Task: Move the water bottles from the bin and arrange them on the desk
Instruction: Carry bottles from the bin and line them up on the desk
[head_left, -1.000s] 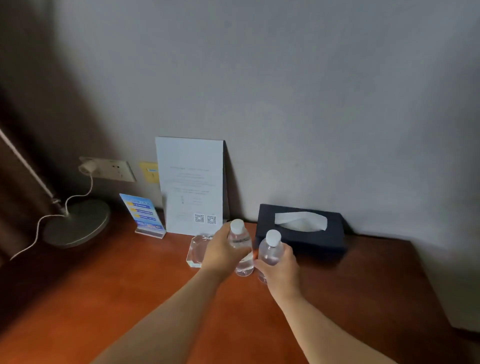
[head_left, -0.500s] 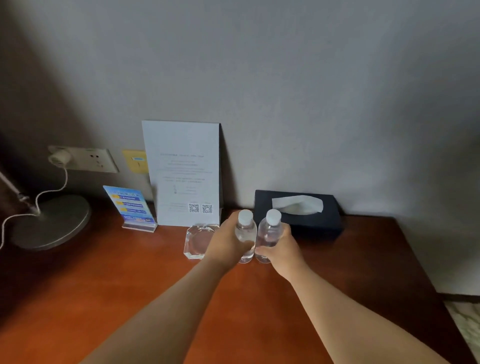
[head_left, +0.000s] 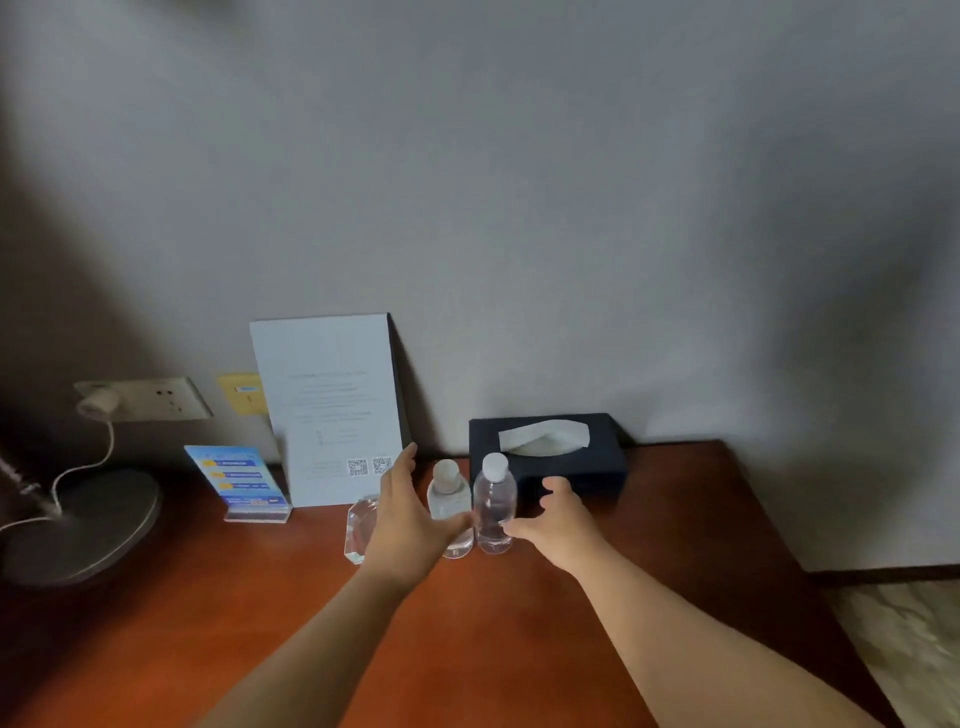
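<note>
Two small water bottles (head_left: 493, 506) stand upright, side by side on the bench (head_left: 467, 623) by the tissue box (head_left: 550, 457), both hands' fingers (head_left: 524, 529) spread and holding nothing; likely light, thin-walled, best gripped mid-body.

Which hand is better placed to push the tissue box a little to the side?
The right hand. It is open beside the tissue box, thumb near its front. The left hand sits beyond both bottles.

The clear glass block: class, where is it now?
Head view: clear glass block sits on the wooden desk, below the white notice card, left of both bottles.
</note>
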